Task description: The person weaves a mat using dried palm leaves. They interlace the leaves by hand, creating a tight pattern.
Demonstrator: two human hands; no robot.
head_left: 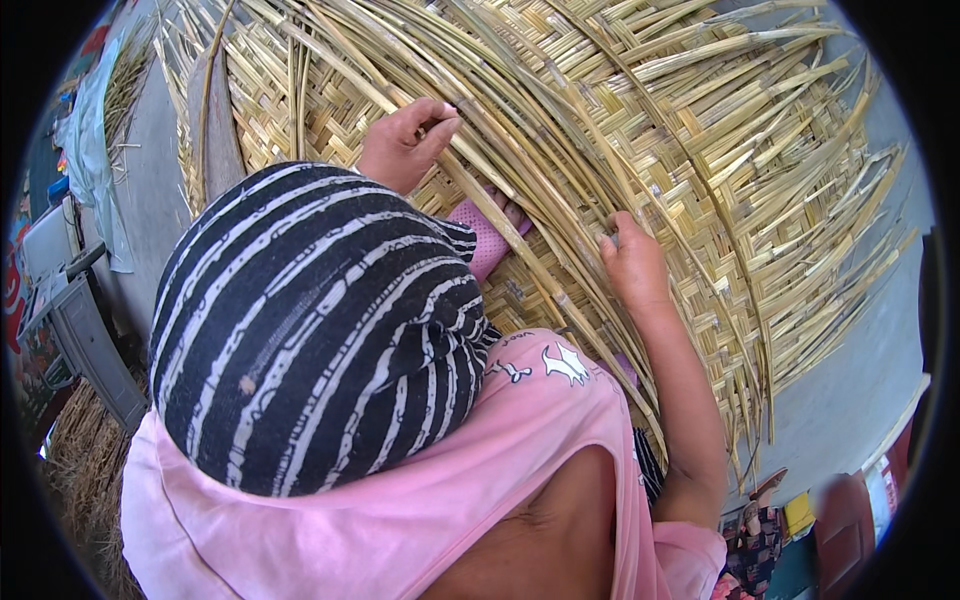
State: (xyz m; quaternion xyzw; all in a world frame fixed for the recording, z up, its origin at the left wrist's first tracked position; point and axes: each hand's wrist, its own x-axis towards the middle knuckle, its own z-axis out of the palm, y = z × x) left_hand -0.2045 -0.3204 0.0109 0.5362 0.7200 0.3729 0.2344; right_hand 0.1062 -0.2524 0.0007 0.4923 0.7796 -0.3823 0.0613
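Observation:
A large woven mat (660,130) of pale yellow-green split reeds lies before me, with long loose ends along its far right edge. A bundle of loose reed strips (530,120) runs diagonally over it. Beyond my bent knee in black-and-white striped cloth (310,330), my left hand (405,145) is curled with thumb and forefinger pinched at a reed strip. My right hand (637,262) is closed at the bundle's right side, seemingly round a strip; most of its fingertips are hidden. My pink perforated shoe (485,240) rests on the mat between the hands.
Grey floor (850,400) surrounds the mat. At left are a pale plastic sheet (95,140), a grey metal frame (95,330) and a heap of dry stalks (90,480). A yellow item (799,514) and a dark red seat-like object (845,525) stand at lower right.

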